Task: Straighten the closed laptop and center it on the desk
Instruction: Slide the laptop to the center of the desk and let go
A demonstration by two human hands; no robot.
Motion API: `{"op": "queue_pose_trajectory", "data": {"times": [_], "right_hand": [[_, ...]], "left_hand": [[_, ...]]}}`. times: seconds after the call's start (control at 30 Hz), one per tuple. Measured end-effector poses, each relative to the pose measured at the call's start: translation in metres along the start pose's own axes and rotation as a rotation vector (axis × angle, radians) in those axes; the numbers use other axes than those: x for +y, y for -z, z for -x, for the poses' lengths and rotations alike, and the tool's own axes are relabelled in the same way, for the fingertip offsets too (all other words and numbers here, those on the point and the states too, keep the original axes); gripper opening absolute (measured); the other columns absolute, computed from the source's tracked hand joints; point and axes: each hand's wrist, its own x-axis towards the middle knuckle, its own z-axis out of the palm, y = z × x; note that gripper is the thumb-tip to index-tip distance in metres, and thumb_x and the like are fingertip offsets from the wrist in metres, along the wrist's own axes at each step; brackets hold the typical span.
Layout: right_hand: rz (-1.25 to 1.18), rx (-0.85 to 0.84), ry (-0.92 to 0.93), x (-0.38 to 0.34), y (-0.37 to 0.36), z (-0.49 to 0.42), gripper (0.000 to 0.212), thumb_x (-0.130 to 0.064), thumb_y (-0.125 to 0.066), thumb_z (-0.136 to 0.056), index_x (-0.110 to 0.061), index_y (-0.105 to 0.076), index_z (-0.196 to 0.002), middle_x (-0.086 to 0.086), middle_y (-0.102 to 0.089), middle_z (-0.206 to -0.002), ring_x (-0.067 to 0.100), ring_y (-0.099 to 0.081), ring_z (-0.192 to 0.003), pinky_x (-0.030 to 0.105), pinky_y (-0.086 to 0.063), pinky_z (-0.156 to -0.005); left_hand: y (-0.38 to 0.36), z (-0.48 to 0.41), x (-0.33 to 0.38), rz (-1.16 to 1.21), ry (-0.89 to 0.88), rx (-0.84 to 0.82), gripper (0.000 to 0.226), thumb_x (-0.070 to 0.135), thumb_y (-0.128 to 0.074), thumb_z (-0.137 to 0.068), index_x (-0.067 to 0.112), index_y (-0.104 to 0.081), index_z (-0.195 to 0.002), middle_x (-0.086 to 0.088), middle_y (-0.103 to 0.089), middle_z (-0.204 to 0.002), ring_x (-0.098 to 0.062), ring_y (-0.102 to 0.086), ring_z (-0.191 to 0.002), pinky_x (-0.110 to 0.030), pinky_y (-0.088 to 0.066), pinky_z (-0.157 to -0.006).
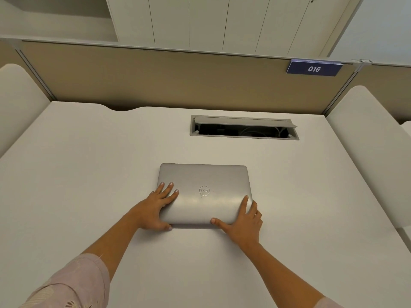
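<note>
A closed silver laptop point(204, 192) with a round logo on its lid lies flat on the white desk point(89, 174), near the middle, its edges roughly square to the desk. My left hand point(155, 207) grips its near left corner, fingers spread on the lid and thumb along the front edge. My right hand point(243, 221) holds the near right corner, index finger on the lid, thumb on the front edge.
An open cable hatch point(244, 127) with its flap raised is set into the desk behind the laptop. A tan partition point(155, 78) with a blue "016" sign point(314, 68) closes the back. White side panels point(373, 152) flank the desk.
</note>
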Motion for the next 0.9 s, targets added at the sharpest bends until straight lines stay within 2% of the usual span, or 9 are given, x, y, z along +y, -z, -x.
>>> {"op": "queue_pose_trajectory", "data": {"times": [0.13, 0.2, 0.33, 0.57, 0.77, 0.9], "right_hand": [[0.007, 0.003, 0.087, 0.006, -0.006, 0.000, 0.129, -0.095, -0.031, -0.059, -0.014, 0.005, -0.151, 0.021, 0.001, -0.158, 0.037, -0.006, -0.144, 0.045, -0.013, -0.117], [0.036, 0.028, 0.209, 0.015, -0.009, -0.001, 0.116, -0.091, -0.026, -0.069, -0.016, 0.004, -0.152, 0.018, 0.006, -0.159, 0.033, 0.004, -0.147, 0.046, -0.007, -0.120], [0.157, 0.045, 0.438, 0.028, -0.013, -0.007, 0.089, -0.079, -0.022, -0.083, -0.026, -0.003, -0.153, 0.008, 0.003, -0.161, 0.027, 0.005, -0.148, 0.049, -0.009, -0.119], [0.235, 0.028, 0.451, 0.030, -0.013, -0.010, 0.087, -0.078, -0.018, -0.085, -0.025, -0.006, -0.153, 0.006, -0.003, -0.162, 0.028, 0.000, -0.148, 0.047, -0.008, -0.118], [0.242, 0.016, 0.444, 0.030, -0.015, -0.013, 0.087, -0.078, -0.016, -0.085, -0.025, -0.004, -0.153, 0.005, -0.002, -0.162, 0.028, 0.001, -0.148, 0.047, -0.008, -0.118], [0.236, 0.019, 0.438, 0.030, -0.015, -0.012, 0.087, -0.078, -0.015, -0.084, -0.026, -0.002, -0.153, 0.004, 0.001, -0.162, 0.026, 0.004, -0.148, 0.047, -0.007, -0.119]], "left_hand": [[-0.002, 0.000, -0.004, -0.003, -0.016, 0.025, 0.113, 0.065, -0.067, -0.066, 0.036, 0.003, -0.149, 0.011, 0.018, -0.157, -0.018, 0.024, -0.143, -0.040, 0.002, -0.115], [-0.007, 0.003, -0.005, -0.001, -0.034, 0.064, 0.107, 0.065, -0.065, -0.070, 0.035, 0.001, -0.150, 0.011, 0.015, -0.158, -0.016, 0.022, -0.143, -0.039, 0.001, -0.116], [-0.017, 0.011, -0.006, 0.035, -0.055, 0.138, 0.094, 0.060, -0.063, -0.078, 0.035, -0.008, -0.150, 0.012, 0.007, -0.159, -0.010, 0.017, -0.144, -0.038, -0.006, -0.119], [-0.013, 0.013, -0.004, 0.016, -0.057, 0.130, 0.092, 0.058, -0.062, -0.080, 0.036, -0.006, -0.150, 0.017, 0.011, -0.157, -0.008, 0.016, -0.144, -0.027, -0.017, -0.110], [-0.014, 0.011, -0.006, 0.030, -0.052, 0.116, 0.092, 0.057, -0.062, -0.080, 0.035, -0.006, -0.150, 0.016, 0.010, -0.158, -0.010, 0.016, -0.144, -0.030, -0.014, -0.112], [-0.020, 0.012, -0.007, 0.001, -0.059, 0.129, 0.090, 0.064, -0.052, -0.080, 0.033, -0.004, -0.150, 0.010, 0.009, -0.159, -0.014, 0.015, -0.145, -0.039, -0.005, -0.119]]}}
